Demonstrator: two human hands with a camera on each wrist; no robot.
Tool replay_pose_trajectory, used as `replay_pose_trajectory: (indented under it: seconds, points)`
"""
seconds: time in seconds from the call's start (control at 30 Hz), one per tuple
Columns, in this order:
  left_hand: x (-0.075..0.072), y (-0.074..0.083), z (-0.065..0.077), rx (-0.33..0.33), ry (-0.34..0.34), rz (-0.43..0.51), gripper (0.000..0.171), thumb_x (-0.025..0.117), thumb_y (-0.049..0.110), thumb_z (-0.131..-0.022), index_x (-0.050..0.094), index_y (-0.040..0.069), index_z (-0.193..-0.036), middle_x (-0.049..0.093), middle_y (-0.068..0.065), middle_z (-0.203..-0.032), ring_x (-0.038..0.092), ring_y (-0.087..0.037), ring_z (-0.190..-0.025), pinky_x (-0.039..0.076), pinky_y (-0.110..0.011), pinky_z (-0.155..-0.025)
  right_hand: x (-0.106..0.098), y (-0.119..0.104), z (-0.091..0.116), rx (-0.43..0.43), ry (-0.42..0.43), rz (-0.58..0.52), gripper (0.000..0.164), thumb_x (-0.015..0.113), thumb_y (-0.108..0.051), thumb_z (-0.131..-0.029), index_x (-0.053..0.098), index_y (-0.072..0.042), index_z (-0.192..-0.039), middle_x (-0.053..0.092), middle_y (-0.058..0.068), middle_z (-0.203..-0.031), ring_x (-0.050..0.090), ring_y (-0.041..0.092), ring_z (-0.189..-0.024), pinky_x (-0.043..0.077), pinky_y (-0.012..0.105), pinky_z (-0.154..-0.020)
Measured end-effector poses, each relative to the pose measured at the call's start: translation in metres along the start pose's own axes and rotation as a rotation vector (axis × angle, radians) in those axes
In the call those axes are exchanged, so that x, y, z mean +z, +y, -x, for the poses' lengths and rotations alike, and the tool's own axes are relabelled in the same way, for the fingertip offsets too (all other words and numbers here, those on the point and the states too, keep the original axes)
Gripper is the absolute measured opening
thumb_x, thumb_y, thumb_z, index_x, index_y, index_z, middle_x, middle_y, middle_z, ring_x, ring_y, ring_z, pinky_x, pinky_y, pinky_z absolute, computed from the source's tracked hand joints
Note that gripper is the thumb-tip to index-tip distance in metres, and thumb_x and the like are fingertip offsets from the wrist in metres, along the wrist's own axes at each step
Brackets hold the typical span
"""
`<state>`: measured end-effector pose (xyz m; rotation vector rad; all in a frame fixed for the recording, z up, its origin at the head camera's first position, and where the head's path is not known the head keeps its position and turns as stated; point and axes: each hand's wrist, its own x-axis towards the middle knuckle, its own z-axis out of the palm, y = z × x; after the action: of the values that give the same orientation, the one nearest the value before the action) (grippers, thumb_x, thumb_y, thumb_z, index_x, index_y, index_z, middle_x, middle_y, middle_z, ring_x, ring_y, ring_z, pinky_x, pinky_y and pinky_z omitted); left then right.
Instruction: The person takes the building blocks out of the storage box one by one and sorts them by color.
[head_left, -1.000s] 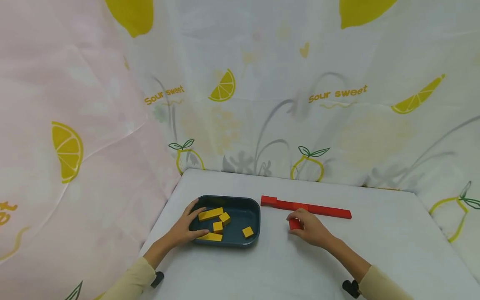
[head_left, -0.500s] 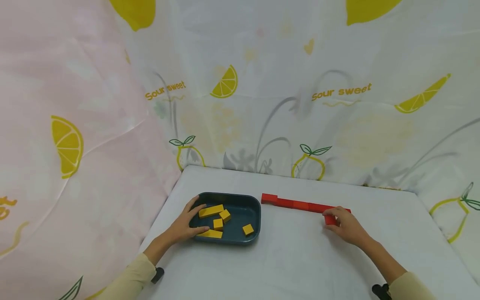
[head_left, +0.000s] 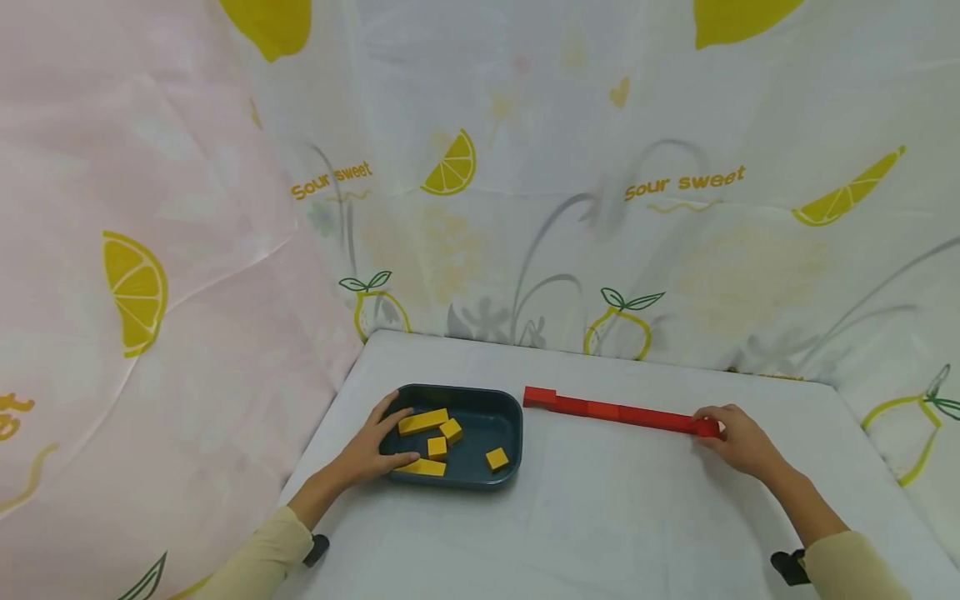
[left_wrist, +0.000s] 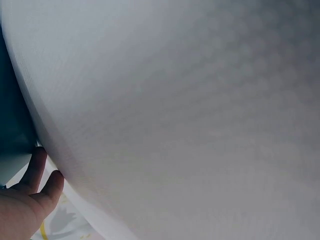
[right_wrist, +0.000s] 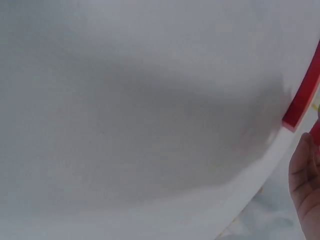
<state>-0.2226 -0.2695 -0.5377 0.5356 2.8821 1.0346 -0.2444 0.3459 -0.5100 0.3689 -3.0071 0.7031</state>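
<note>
At the right end of a red row of blocks [head_left: 637, 416], my right hand [head_left: 738, 437] pinches a small red cube [head_left: 707, 427] between thumb and fingers. In the head view the cube overlaps the row's end; in the right wrist view a red block [right_wrist: 300, 107] of the row shows its end face near a hand holding red. My left hand [head_left: 363, 450] rests over the left end of a dark blue tray [head_left: 520, 433], its fingers spread across the rim. Inside the tray lie yellow blocks: bars [head_left: 423, 422] and small cubes [head_left: 497, 459].
A white cloth covers the table [head_left: 592, 533]. Lemon-print fabric [head_left: 510, 250] hangs behind it and on the left. A raised red block [head_left: 540, 397] marks the row's left end, close to the tray's right side.
My right hand has carried the small red cube rightward along the front of the row to its right end. The left hand and tray have stayed in place.
</note>
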Motion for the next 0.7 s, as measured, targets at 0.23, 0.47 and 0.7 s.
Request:
replay_pose_trajectory:
  seconds: [0.23,0.47,0.7]
  points:
    - [0.002,-0.001,-0.001,-0.011,-0.008,0.008,0.081,0.075,0.048,-0.082,0.045,0.012,-0.149,0.010,-0.012,-0.166,0.023,-0.044,-0.148,0.030,-0.069,-0.109,-0.004,0.022,-0.002,0.092,-0.076,0.024,0.031,0.071,-0.005,-0.083,0.062,0.001,-0.112,0.059,0.027,-0.101,0.056,0.035,-0.088,0.056,0.050,-0.072]
    - [0.001,0.000,-0.001,-0.016,-0.016,-0.001,0.082,0.075,0.049,-0.083,0.044,0.011,-0.149,0.009,-0.011,-0.166,0.022,-0.044,-0.148,0.030,-0.069,-0.109,-0.003,0.037,-0.006,0.147,-0.147,0.043,0.033,0.069,0.000,-0.083,0.059,0.005,-0.114,0.057,0.029,-0.101,0.054,0.040,-0.091,0.055,0.053,-0.077]
    - [0.001,-0.002,-0.001,0.001,-0.005,0.008,0.081,0.075,0.048,-0.084,0.044,0.010,-0.149,0.008,-0.013,-0.166,0.021,-0.045,-0.147,0.030,-0.071,-0.108,-0.010,0.038,-0.023,0.099,-0.205,0.019,0.036,0.066,0.005,-0.080,0.056,0.014,-0.114,0.057,0.025,-0.095,0.053,0.035,-0.088,0.053,0.052,-0.078]
